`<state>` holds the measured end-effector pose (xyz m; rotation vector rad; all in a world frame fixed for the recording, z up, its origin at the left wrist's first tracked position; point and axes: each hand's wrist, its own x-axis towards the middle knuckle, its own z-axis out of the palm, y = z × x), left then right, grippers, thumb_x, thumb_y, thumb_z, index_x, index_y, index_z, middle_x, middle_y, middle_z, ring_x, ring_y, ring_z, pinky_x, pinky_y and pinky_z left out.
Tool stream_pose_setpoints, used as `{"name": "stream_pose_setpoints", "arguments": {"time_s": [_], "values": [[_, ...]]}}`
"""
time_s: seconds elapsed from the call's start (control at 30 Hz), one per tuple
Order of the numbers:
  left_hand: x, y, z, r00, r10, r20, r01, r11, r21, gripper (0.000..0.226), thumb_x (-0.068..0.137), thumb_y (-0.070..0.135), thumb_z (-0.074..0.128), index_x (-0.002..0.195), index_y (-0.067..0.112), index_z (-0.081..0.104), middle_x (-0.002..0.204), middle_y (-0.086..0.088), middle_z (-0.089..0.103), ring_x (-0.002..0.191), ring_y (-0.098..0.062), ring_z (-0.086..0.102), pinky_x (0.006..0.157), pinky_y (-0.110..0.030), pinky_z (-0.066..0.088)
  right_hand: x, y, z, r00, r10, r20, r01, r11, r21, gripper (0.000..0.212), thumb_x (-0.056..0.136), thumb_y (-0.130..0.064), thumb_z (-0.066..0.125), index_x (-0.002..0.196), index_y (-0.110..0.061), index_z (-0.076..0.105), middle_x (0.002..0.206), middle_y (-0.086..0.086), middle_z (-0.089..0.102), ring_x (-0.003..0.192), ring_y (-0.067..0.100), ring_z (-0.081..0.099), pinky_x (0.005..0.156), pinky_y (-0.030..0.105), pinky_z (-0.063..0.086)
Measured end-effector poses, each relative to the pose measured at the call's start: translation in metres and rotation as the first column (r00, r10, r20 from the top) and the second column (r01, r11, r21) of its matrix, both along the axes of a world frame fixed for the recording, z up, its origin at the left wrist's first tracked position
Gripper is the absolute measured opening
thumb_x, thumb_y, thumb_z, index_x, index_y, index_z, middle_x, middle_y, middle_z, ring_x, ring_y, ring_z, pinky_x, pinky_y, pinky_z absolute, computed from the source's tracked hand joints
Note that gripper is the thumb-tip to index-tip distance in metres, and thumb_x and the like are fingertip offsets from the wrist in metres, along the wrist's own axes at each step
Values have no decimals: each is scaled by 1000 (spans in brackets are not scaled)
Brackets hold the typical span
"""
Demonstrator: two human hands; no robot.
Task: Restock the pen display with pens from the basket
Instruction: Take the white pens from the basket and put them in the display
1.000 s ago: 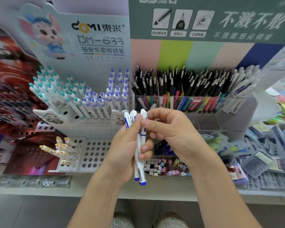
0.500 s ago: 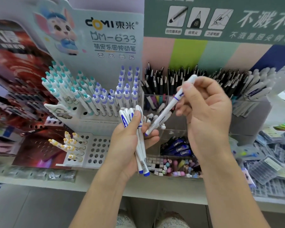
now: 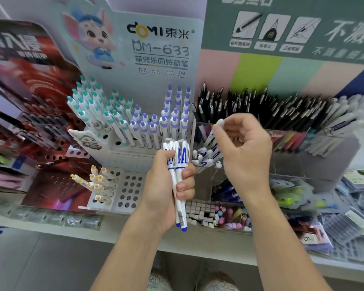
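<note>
Two hands work at a stationery shelf point(image 3: 122, 232) in the head view. Left hand point(image 3: 166, 192) has its fingers curled round a small bunch of white pens point(image 3: 180, 185), held upright with blue tips down and printed caps up, just in front of the white holed rack point(image 3: 135, 148). Right hand point(image 3: 246, 152) pinches a single white pen point(image 3: 215, 135) near its top between thumb and forefinger; the pen slants down to the left into a clear bin point(image 3: 286, 164), where its lower end meets a cluster of like white pens point(image 3: 206, 159) lying there. On the rack stand teal-capped pens point(image 3: 97, 110) to the left and purple-capped pens point(image 3: 172, 120) to the right, with a rabbit sign point(image 3: 156, 49) behind. Black pens point(image 3: 250, 106) fill the tray behind the right hand. Yellow-capped pens point(image 3: 95, 181) lean in a lower holed block. Small erasers point(image 3: 225, 215) sit in a box below the bin.
</note>
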<state>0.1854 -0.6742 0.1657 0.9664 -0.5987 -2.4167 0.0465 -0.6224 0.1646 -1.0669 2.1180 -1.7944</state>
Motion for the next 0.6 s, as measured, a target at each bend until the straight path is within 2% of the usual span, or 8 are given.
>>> {"name": "stream_pose_setpoints", "arguments": {"time_s": [0.1,0.17,0.23,0.37,0.47,0.53,0.6], "values": [[-1,1,0,1000,1,7,-1,999,-33,15,101,25,41,92,14,43,64,1,36,42,-5,25,34,-14,21,1,-1,-10,996,6,-89,2,996,86,8,91,-19,74,88,-15,68,75,-9,65,68,9,59,64,27,50],[-2,1,1,999,8,54,-4,997,-77,7,101,19,48,97,14,44,64,2,38,43,-5,24,36,-14,20,2,-1,-13,992,18,-123,-5,994,107,7,89,-16,75,91,-15,69,75,-11,65,65,8,58,60,21,47],[-3,2,2,997,4,80,5,994,-105,7,101,18,52,101,14,46,64,2,39,44,-6,24,36,-14,19,2,-1,-14,991,23,-135,-6,992,125,6,88,-14,76,92,-16,71,73,-11,66,62,7,57,59,19,46],[-5,4,5,995,-33,90,46,988,-146,12,101,24,55,106,13,50,65,2,42,44,-5,26,35,-14,21,-1,-4,-18,961,56,-271,11,971,239,6,88,-18,76,84,-15,78,71,-6,66,65,10,59,65,37,52],[-7,6,7,991,-67,114,88,978,-189,16,101,32,54,101,16,54,66,3,44,45,-5,27,36,-14,22,-1,-3,-18,937,67,-342,33,959,281,11,92,-22,72,87,-15,80,78,-2,65,72,13,60,69,40,52],[-8,7,7,989,-83,126,107,973,-204,17,100,37,55,98,20,56,66,3,44,46,-6,27,36,-14,22,1,1,-10,940,46,-338,43,967,251,12,94,-23,70,95,-16,79,86,-4,66,76,8,59,71,30,52],[-9,8,7,986,-99,135,126,970,-209,18,99,39,55,99,22,57,65,3,44,45,-6,27,36,-14,22,3,8,3,985,50,-167,-18,983,184,8,94,-25,71,96,-21,77,86,-9,69,71,5,59,68,19,49]]}}
